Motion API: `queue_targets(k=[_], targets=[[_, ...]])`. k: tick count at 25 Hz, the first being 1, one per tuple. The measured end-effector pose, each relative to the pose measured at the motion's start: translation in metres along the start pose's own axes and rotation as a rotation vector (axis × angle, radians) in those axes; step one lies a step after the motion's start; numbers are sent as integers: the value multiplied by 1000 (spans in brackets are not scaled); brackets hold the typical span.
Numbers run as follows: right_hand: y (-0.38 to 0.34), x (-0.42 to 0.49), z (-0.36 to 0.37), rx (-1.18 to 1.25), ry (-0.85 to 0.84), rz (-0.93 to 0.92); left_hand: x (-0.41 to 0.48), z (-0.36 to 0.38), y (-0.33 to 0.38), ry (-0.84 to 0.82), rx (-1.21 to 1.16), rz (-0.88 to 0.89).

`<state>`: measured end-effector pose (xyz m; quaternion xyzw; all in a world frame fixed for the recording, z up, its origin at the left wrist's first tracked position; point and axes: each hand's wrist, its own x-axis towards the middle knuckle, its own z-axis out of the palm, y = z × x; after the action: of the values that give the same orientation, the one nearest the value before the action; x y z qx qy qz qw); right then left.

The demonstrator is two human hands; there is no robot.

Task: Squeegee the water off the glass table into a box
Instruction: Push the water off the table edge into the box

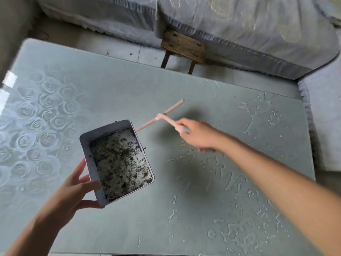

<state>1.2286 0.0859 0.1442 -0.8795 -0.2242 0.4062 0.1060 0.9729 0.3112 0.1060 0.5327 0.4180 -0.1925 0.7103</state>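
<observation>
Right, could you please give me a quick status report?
Left hand gripping white rectangular box. Right hand holding pink T-shaped squeegee. Water on right half of grey-green glass table. Nothing in the way.

Home living rm: fabric-covered sofa [239, 28], rose-print glass table [110, 85], wooden stool [183, 46].

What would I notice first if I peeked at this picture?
Probably the box with a speckled black-and-white bottom, held in the left hand near the middle. Next, the pink squeegee in the right hand just beyond it. Water puddles spread over the right side of the glass table.
</observation>
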Motion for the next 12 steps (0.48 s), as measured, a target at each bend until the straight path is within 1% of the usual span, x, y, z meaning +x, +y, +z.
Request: queue_targets(k=[2, 3, 6, 9, 10, 12], targets=[[-13, 33, 3, 52, -38, 5, -5, -11, -9, 32, -28, -10], [-11, 34, 11, 76, -62, 29, -6, -17, -14, 48, -39, -13], [19, -6, 39, 87, -136, 86, -14, -38, -27, 84, -111, -37], [30, -55, 37, 1, -188, 132, -25, -58, -37, 121, -164, -49], [20, -60, 30, -48, -185, 107, -29, -66, -39, 133, -180, -48], [-21, -52, 17, -183, -176, -14, -41, -83, -45, 161, -212, -50]])
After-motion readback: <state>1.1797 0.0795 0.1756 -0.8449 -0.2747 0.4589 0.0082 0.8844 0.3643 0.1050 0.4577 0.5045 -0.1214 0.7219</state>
